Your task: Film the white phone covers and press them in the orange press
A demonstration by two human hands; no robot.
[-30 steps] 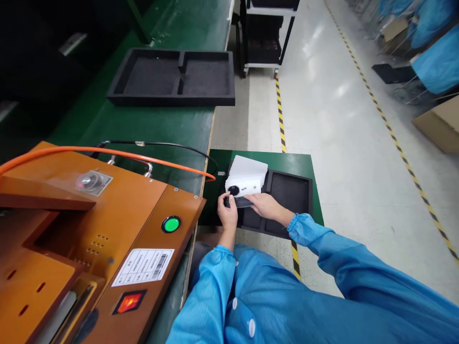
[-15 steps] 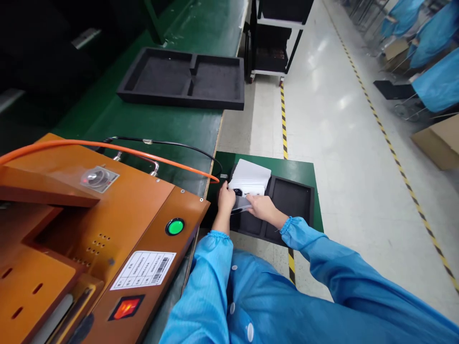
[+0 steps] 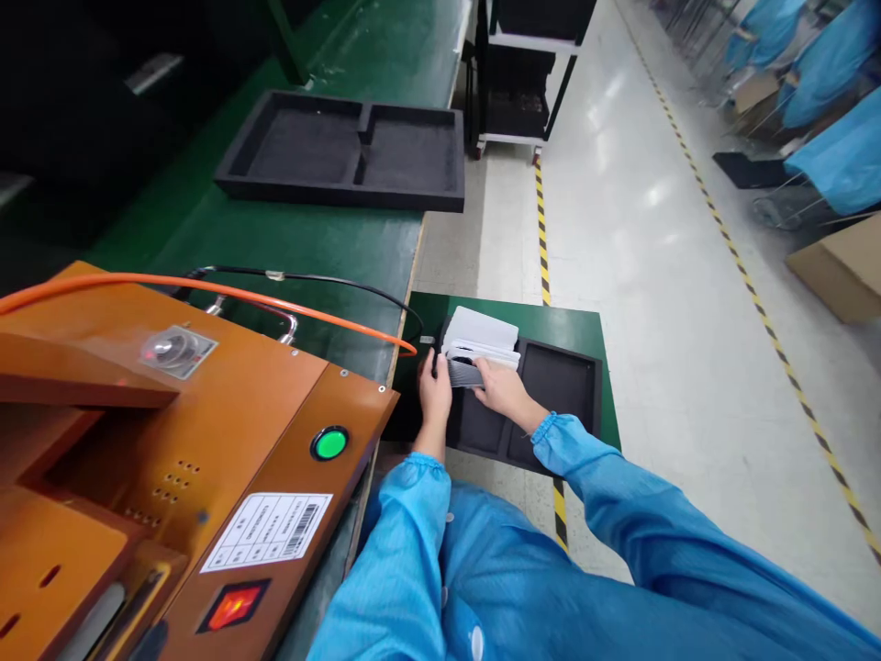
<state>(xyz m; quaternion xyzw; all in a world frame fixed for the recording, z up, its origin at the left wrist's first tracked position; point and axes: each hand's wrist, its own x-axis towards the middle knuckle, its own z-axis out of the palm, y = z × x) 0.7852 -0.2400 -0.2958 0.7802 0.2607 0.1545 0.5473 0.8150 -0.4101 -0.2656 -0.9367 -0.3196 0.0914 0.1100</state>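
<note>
A stack of thin grey-edged panels [image 3: 465,374] stands tilted between my hands, over the left part of a black compartment tray [image 3: 478,427]. My left hand [image 3: 435,390] is closed at the stack's left edge, thumb and fingers upward. At the right edge, my right hand [image 3: 505,393] pinches the stack. Just behind it lean several white flat panels [image 3: 482,327], shaped like phone back covers, in the same tray. A dark round spot shows partly between the two groups. My fingertips on the far side are hidden.
An orange machine [image 3: 275,395] with a lit green button [image 3: 330,443] stands close on my left, an orange hose [image 3: 303,308] arching over it. Another black tray [image 3: 413,197] lies on the green bench [image 3: 330,240]. Beyond stand a cart [image 3: 510,138] and a cardboard box [image 3: 843,271].
The grey-edged panels have tilted up toward the white ones, covering most of the dark round spot. My left hand has shifted slightly lower along their edge; the right still grips.
</note>
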